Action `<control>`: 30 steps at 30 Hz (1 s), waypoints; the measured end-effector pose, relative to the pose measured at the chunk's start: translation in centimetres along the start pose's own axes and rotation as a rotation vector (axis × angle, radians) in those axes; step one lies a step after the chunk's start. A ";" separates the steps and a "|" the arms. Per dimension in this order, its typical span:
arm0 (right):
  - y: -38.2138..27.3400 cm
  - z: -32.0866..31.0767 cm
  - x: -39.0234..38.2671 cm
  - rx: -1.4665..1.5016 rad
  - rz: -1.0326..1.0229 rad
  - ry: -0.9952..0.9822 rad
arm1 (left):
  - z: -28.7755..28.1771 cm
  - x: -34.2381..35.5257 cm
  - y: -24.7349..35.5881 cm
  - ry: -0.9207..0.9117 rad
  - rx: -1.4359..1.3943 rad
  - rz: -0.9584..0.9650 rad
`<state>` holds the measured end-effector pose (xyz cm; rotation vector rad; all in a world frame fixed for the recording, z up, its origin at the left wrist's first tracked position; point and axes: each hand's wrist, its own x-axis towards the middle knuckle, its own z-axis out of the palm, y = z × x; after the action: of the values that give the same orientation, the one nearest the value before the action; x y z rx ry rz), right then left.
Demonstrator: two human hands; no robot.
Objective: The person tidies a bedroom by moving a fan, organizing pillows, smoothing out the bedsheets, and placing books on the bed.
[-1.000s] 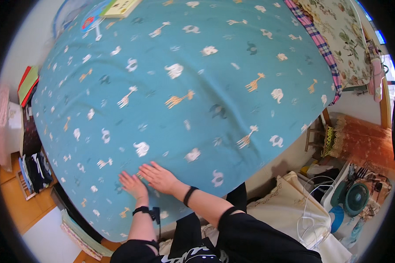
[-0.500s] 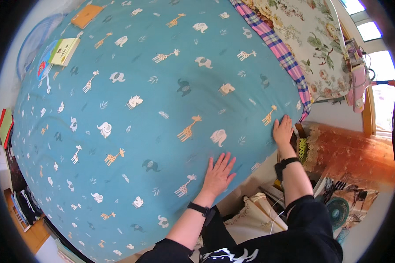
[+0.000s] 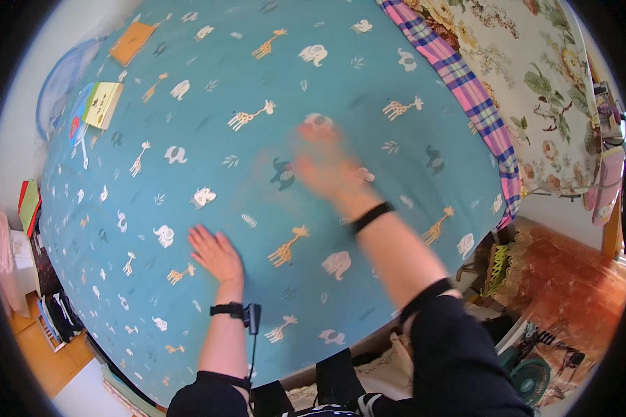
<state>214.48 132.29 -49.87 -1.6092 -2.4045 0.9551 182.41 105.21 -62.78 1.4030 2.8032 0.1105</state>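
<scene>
A teal bed sheet printed with giraffes, elephants and leaves covers the bed and looks mostly smooth, with faint creases. My left hand lies flat on it, left of the middle, fingers stretched out and nothing in them. Farther in, my right hand is smeared by motion over the sheet near the upper middle. Its fingers cannot be made out, nor whether it touches the cloth. Both wrists wear black bands.
At the far left lie an orange-brown notebook, a pale booklet and a blue fan. A pink plaid edge of floral bedding borders the right side. A green electric fan stands lower right, near an orange cloth.
My left hand has shifted left across the sheet. My right hand has left the sheet's right edge and swept up and left toward the middle. The view has shifted slightly.
</scene>
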 end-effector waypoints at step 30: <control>35.9 -10.5 -34.8 -0.395 1.184 0.656 | 0.4 4.1 11.7 -0.025 0.011 0.080</control>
<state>262.82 115.88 -52.10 -2.9188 -1.1126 -0.1189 189.32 115.47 -62.34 1.5078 2.7332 0.0778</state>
